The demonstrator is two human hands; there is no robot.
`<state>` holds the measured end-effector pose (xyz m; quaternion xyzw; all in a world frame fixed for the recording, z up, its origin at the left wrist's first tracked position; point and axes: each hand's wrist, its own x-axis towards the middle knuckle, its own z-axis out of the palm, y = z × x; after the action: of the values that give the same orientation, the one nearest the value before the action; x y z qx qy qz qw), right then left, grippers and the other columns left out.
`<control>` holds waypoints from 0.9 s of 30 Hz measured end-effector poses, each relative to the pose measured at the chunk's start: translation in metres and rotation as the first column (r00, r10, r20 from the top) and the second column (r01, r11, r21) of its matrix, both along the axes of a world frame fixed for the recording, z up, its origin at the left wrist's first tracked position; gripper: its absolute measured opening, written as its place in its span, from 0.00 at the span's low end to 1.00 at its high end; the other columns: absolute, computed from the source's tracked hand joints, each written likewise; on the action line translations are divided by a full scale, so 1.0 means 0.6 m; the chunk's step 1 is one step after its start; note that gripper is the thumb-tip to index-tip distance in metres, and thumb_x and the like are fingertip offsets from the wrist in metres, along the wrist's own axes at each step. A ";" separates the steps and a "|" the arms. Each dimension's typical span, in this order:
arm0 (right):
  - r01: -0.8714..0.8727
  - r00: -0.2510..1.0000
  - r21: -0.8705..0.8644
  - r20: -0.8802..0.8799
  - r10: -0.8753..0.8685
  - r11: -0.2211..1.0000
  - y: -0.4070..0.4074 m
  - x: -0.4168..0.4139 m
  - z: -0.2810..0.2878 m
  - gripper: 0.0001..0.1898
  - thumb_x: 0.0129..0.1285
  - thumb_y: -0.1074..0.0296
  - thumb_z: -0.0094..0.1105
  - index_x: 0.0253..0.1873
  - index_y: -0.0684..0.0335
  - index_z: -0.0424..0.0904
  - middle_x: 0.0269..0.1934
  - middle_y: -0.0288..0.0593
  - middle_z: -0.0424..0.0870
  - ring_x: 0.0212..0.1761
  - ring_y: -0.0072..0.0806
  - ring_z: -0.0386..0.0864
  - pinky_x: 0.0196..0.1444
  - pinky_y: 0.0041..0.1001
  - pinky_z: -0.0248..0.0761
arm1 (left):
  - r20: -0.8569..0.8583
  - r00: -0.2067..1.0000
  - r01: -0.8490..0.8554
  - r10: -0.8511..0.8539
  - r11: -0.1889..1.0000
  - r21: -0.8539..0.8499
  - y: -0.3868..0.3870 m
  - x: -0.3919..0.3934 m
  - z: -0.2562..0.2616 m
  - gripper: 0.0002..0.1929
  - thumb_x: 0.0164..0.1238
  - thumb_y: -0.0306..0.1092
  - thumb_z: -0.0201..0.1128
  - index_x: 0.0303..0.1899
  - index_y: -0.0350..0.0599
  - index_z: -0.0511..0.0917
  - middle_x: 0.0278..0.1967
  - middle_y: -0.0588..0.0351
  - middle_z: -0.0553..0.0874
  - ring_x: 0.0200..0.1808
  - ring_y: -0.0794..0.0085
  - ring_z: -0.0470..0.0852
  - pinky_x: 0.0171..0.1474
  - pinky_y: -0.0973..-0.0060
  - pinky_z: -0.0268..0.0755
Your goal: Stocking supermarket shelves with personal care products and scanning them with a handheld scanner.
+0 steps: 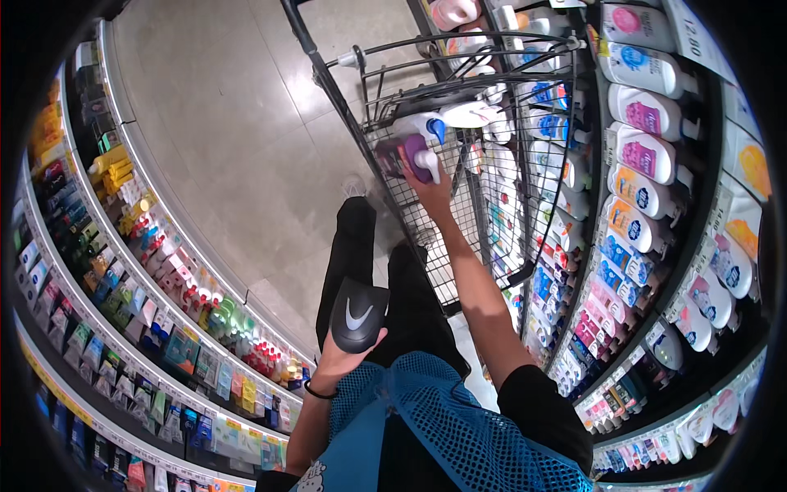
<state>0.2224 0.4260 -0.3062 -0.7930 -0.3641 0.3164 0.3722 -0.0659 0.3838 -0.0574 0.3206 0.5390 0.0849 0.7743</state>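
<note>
My right hand grips a dark purple bottle with a white pump top, over the wire basket of a shopping cart. Close by it in the cart lie a white bottle with a blue top and another white container. Low in front of my body, my left hand holds a black object with a grey curved mark, perhaps a handheld device. A dark band circles my left wrist. My fingers behind the black object are mostly hidden.
Shelves of pump bottles rise close on the right, beside the cart. Across the aisle, the left shelves carry tubes, boxes and small bottles. Grey tiled floor lies between. The cart's black handle frame extends towards the top.
</note>
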 end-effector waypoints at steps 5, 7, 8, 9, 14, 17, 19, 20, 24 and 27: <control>0.193 0.965 -0.154 -0.148 -0.216 0.969 -0.093 0.070 0.251 0.23 0.57 0.71 0.77 0.56 0.69 0.79 0.44 0.41 0.86 0.39 0.24 0.83 0.44 0.25 0.79 | 0.035 0.992 0.121 -0.118 0.988 -0.098 0.030 0.037 0.060 0.10 0.66 0.30 0.72 0.45 0.40 0.81 0.35 0.61 0.84 0.31 0.81 0.80 0.34 0.81 0.73; 0.477 0.808 -0.077 -0.355 -0.471 0.875 -0.158 0.092 0.344 0.22 0.60 0.74 0.72 0.58 0.71 0.77 0.44 0.44 0.86 0.37 0.27 0.85 0.34 0.29 0.85 | 0.159 0.981 0.135 -0.108 0.976 -0.168 0.020 0.059 0.070 0.11 0.65 0.29 0.73 0.45 0.41 0.81 0.34 0.62 0.84 0.29 0.81 0.79 0.33 0.81 0.72; 0.499 0.798 -0.033 -0.371 -0.474 0.866 -0.201 0.109 0.387 0.24 0.61 0.75 0.71 0.60 0.69 0.75 0.45 0.44 0.85 0.39 0.28 0.85 0.34 0.27 0.84 | 0.192 0.957 0.240 -0.216 0.964 -0.113 0.016 0.071 0.077 0.11 0.65 0.29 0.73 0.45 0.41 0.81 0.34 0.62 0.84 0.29 0.81 0.79 0.32 0.81 0.72; 0.529 0.787 0.017 -0.384 -0.483 0.848 -0.252 0.126 0.435 0.26 0.61 0.75 0.70 0.63 0.68 0.73 0.47 0.44 0.85 0.41 0.28 0.85 0.34 0.26 0.84 | 0.224 0.916 0.352 -0.333 0.935 -0.048 0.019 0.094 0.094 0.12 0.64 0.28 0.73 0.46 0.41 0.81 0.34 0.62 0.84 0.28 0.81 0.79 0.31 0.80 0.72; 0.850 0.513 0.415 -0.793 -0.329 0.325 -0.427 0.138 0.620 0.43 0.59 0.36 0.69 0.71 0.60 0.67 0.62 0.42 0.80 0.64 0.35 0.77 0.65 0.39 0.73 | 0.513 0.574 0.711 -0.639 0.700 0.076 0.010 0.203 0.208 0.22 0.61 0.28 0.76 0.55 0.40 0.78 0.38 0.58 0.87 0.36 0.79 0.84 0.35 0.80 0.77; 0.901 0.402 0.430 -0.877 -0.263 -0.058 -0.470 0.140 0.743 0.43 0.61 0.26 0.59 0.70 0.53 0.70 0.62 0.40 0.80 0.62 0.39 0.78 0.67 0.45 0.71 | 0.565 0.270 0.809 -0.780 0.502 0.306 -0.028 0.275 0.270 0.24 0.61 0.26 0.76 0.57 0.39 0.77 0.40 0.58 0.88 0.42 0.78 0.86 0.44 0.78 0.79; 0.900 0.284 0.364 -0.907 -0.310 -0.239 -0.522 0.160 0.784 0.41 0.63 0.24 0.54 0.70 0.52 0.71 0.61 0.40 0.80 0.60 0.39 0.79 0.64 0.44 0.74 | 0.517 0.106 0.803 -0.849 0.380 0.459 -0.069 0.320 0.317 0.27 0.59 0.27 0.78 0.59 0.38 0.77 0.45 0.56 0.88 0.46 0.76 0.85 0.53 0.74 0.77; 0.882 0.285 0.373 -0.909 -0.305 -0.288 -0.553 0.169 0.788 0.40 0.64 0.25 0.52 0.68 0.51 0.72 0.60 0.40 0.80 0.60 0.39 0.79 0.61 0.44 0.77 | 0.447 0.064 0.777 -0.892 0.326 0.539 -0.095 0.343 0.352 0.28 0.58 0.28 0.79 0.60 0.37 0.76 0.47 0.55 0.87 0.48 0.76 0.84 0.54 0.74 0.76; 0.857 0.374 0.430 -0.898 -0.233 -0.284 -0.665 0.183 0.796 0.41 0.61 0.24 0.56 0.64 0.55 0.75 0.54 0.41 0.84 0.54 0.37 0.82 0.58 0.43 0.79 | 0.319 0.149 0.688 -0.936 0.330 0.646 -0.227 0.402 0.397 0.32 0.57 0.32 0.79 0.62 0.37 0.75 0.53 0.52 0.86 0.52 0.74 0.82 0.59 0.72 0.73; 0.819 0.451 0.514 -0.851 -0.268 -0.256 -0.723 0.197 0.792 0.41 0.61 0.25 0.58 0.64 0.56 0.75 0.54 0.41 0.84 0.54 0.37 0.83 0.57 0.42 0.79 | 0.221 0.172 0.721 -0.960 0.275 0.636 -0.287 0.423 0.414 0.31 0.57 0.32 0.79 0.61 0.37 0.75 0.53 0.53 0.86 0.53 0.71 0.83 0.59 0.71 0.74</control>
<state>0.3408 -0.0079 0.1690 -0.3209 0.0511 -0.0549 0.9441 0.1880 0.2118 0.1908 0.6713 -0.0343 -0.1738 0.7198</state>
